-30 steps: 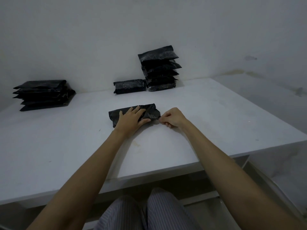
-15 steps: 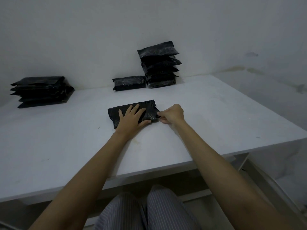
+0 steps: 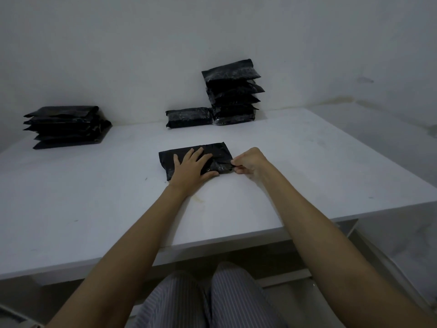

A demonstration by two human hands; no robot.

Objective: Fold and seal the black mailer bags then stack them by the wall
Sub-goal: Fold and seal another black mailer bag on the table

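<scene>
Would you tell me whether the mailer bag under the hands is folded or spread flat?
Folded: the mailer bag is a compact wrapped block like those stacked by the wall.

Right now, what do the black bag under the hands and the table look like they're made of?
The black bag looks like thin plastic film, slightly glossy: it creases and catches light near the right hand, which pinches its end, while the left hand presses it flat. The table looks like matte white laminate or painted board, smooth and scuffed; the core isn't visible.
</scene>
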